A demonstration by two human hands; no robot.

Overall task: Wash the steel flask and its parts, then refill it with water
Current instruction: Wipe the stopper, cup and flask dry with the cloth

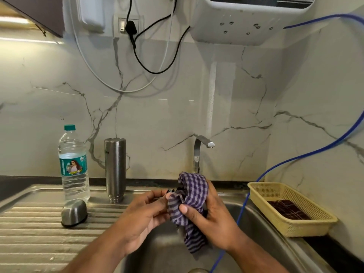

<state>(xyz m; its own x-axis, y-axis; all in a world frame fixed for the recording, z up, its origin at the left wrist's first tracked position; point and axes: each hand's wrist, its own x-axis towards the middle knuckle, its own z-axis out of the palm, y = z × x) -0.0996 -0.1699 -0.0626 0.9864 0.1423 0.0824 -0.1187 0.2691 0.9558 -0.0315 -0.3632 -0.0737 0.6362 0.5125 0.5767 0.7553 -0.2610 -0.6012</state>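
Note:
The steel flask (115, 170) stands upside down on the ribbed drainboard (35, 229), mouth down. Its steel cap (73, 212) lies in front of it, to the left. Over the sink basin (163, 251), my right hand (208, 217) grips a purple checked cloth (192, 196) bunched around a small dark part that is mostly hidden. My left hand (145, 213) pinches the edge of that dark part (170, 191) and the cloth from the left.
A plastic water bottle (73, 164) with a green cap stands left of the flask. The tap (201, 150) rises behind the basin. A yellow basket (289, 205) holding a dark scrub pad sits on the right counter. A blue hose (295, 158) runs down into the sink. A water purifier (252, 18) hangs above.

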